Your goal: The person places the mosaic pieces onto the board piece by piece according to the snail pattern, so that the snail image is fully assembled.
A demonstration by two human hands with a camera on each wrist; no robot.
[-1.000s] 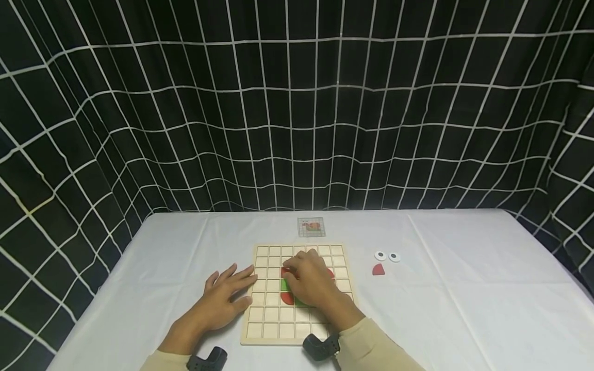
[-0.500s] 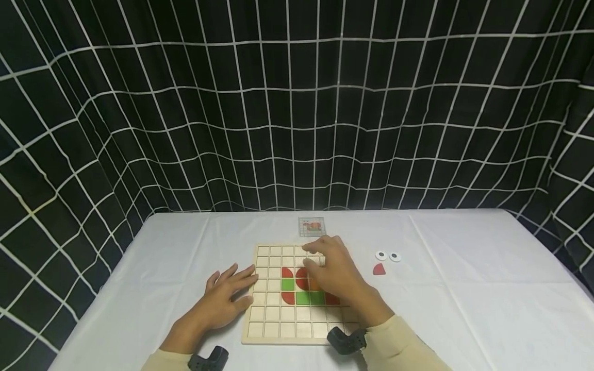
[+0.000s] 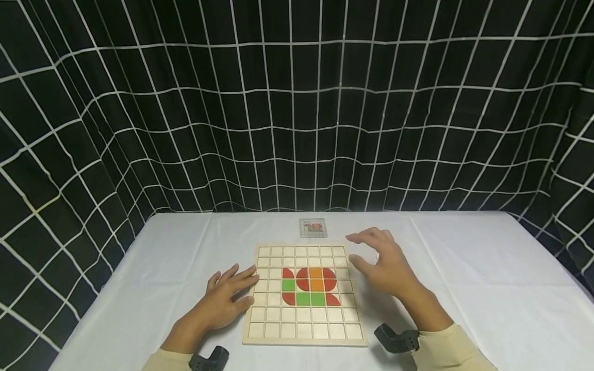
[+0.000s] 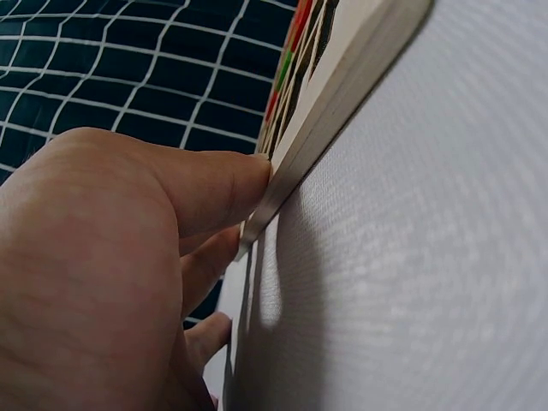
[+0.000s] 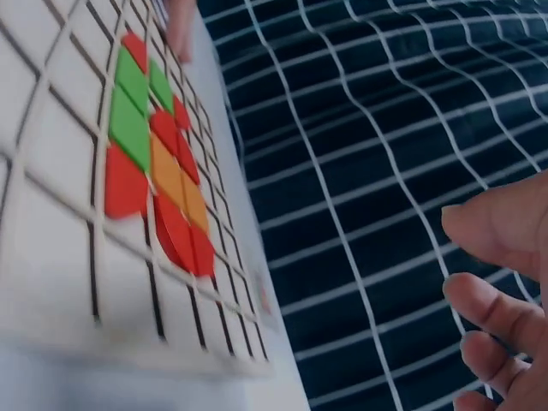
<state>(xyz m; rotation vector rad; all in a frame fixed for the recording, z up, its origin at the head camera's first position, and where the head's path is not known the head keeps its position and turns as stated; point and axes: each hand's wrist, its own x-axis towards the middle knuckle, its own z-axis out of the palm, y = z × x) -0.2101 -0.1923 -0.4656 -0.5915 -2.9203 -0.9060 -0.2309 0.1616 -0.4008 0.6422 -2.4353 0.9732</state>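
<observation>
My left hand (image 3: 225,304) rests along the left edge of a pale wooden grid board (image 3: 287,330). In the left wrist view its thumb (image 4: 227,184) touches the board's rim. On the board lie red quarter-round pieces (image 3: 289,299), green square tiles (image 3: 303,299) and orange square tiles (image 3: 316,285), each in a grid cell. My right hand (image 3: 390,265) hovers just beyond the board's right edge, thumb and fingers spread apart, holding nothing. The right wrist view shows its fingertips (image 5: 471,295) apart from the tiles. The white eye discs and the loose red piece are hidden behind this hand.
A small clear card (image 3: 313,228) with a coloured picture lies behind the board. White cloth (image 3: 464,288) covers the table. A black curtain with white grid lines (image 3: 306,108) hangs behind and at both sides.
My right hand has lifted off the tiles and moved right, past the board's right edge, uncovering the red, orange and green pieces. My left hand has stayed in place.
</observation>
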